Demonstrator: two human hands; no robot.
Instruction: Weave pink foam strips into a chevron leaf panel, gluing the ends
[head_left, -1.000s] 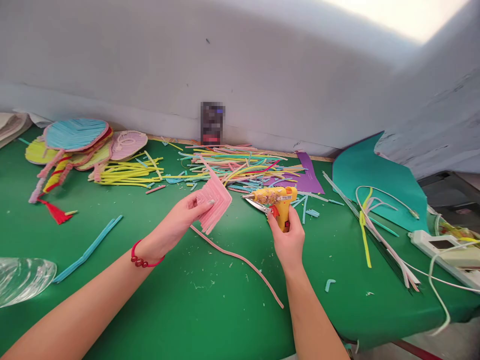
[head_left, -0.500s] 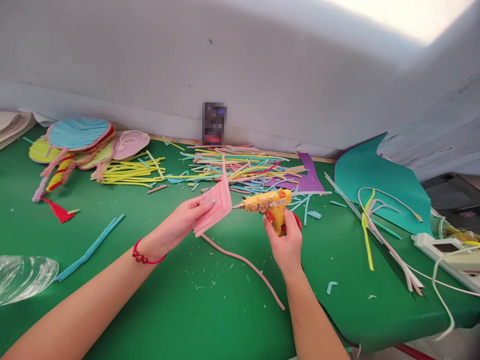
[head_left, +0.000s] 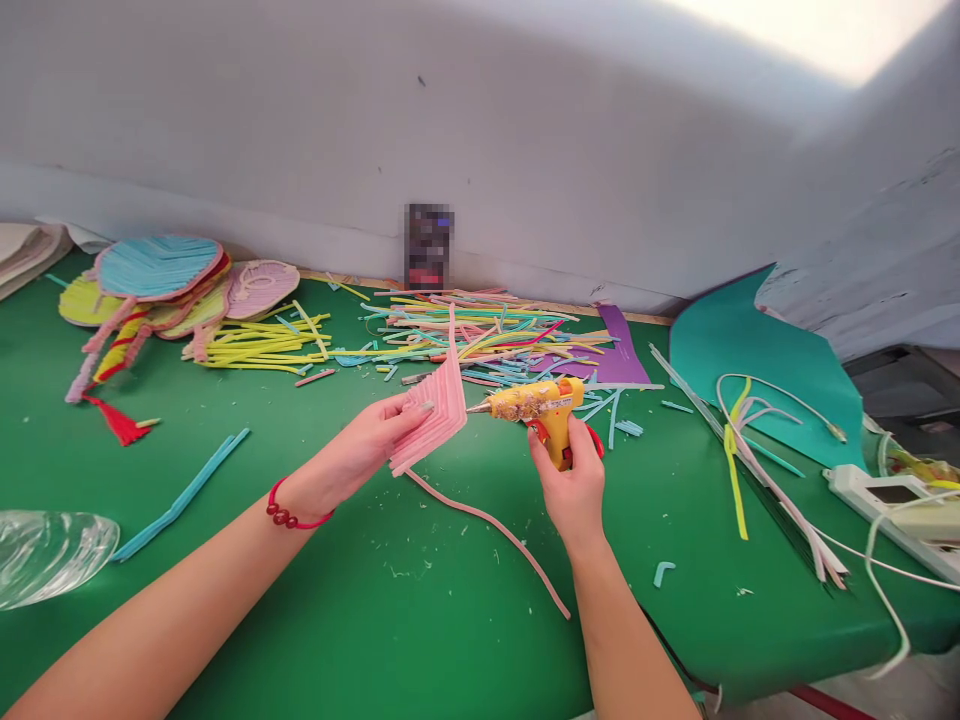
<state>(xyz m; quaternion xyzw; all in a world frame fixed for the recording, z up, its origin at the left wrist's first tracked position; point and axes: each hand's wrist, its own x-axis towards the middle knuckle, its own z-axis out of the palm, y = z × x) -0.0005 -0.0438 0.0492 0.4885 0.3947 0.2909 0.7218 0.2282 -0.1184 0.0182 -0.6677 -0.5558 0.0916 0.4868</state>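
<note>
our l hand pinching pink piece, our r hand wrapped round glue gun, tip nr piece's edge, pink strip on green tbl

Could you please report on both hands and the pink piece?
Left hand gripping pink ribbed piece. Right hand holding yellow glue gun, nozzle close to piece's edge. Pink strip on table below.
</note>
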